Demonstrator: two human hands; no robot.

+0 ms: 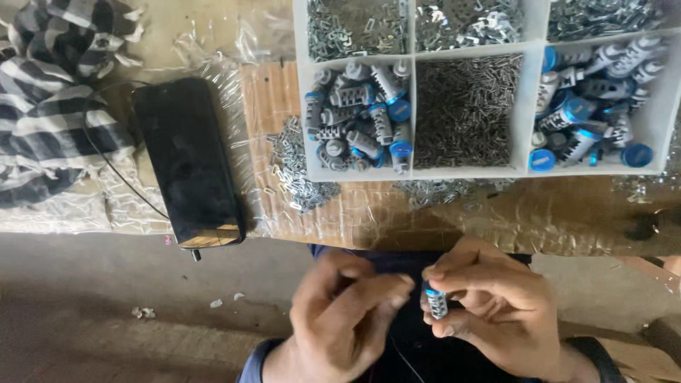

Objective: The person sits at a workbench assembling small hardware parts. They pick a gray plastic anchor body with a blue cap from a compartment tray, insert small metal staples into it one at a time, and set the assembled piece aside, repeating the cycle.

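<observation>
From the head view, my right hand had its grip closed, thumb and fingers, round one small grey ribbed cylinder with a blue cap, held low in front of my lap, well below the tabletop edge. Most of that cylinder was hidden under my fingers. My left hand sat just beside it, fingers curled and pinched together; whether anything lay between them I could not tell.

The white plastic divided tray was cut off at the top and right, so only six compartments showed. Two held heaps of the same grey, blue-capped cylinders, too piled up to count. One held fine dark metal pins; the three at the top held small silvery metal clips. More loose silvery clips lay spilled beside the tray.

One black smartphone lay face up to the left, near one striped black-and-white cloth. The brown tabletop was covered in wrinkled clear plastic wrap, and grey concrete floor showed below it.
</observation>
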